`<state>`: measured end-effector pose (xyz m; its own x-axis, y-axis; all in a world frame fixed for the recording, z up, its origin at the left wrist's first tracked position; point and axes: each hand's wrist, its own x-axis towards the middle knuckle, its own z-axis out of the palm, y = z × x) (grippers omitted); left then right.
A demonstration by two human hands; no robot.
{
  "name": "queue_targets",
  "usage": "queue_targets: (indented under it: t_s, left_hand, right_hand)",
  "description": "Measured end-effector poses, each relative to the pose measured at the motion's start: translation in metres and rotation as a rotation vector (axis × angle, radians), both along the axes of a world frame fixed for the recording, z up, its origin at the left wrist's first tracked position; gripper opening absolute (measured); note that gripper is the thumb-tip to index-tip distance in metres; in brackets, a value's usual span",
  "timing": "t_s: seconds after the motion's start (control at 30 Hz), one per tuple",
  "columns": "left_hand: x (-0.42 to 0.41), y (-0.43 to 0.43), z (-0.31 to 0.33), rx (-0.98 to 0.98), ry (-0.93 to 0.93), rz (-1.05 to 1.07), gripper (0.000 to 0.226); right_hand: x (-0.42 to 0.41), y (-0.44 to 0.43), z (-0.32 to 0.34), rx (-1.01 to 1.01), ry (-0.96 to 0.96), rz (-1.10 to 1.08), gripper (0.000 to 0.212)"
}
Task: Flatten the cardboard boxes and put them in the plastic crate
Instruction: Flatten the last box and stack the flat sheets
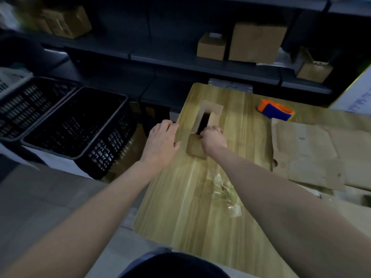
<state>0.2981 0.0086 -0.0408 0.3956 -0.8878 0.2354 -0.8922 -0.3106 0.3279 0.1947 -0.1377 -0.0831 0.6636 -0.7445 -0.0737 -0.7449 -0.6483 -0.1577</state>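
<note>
Now, head view: I see a small cardboard box [207,125] on the wooden table [200,197], its top open.
Left hand [163,142]: open, lying flat at the table edge, touching the box side.
Right hand [213,138]: closed on the near flap.
Crate [80,125]: black, beside the table on the left; inside too dark to judge.
Risk: I think the flap may tear, or the box slide, if I pull while the left hand only rests.
Writing: none I can read; blue marks at far right are blurred.
</note>
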Motion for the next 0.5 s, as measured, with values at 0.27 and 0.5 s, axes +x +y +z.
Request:
queue_targets:
  t_s: [0.27, 0.5]
  left_hand:
    - [-0.038, -0.035, -0.007, 0.078, 0.147, -0.078, 0.067]
    - [-0.116, -0.083, -0.007, 0.172, 0.232, -0.253, 0.118]
  right_hand:
    - [-0.041, -0.025, 0.063, 0.263, -0.633, -0.381, 0.029]
    - [-0.156, -0.038, 0.090, 0.314, -0.770, -0.695, 0.038]
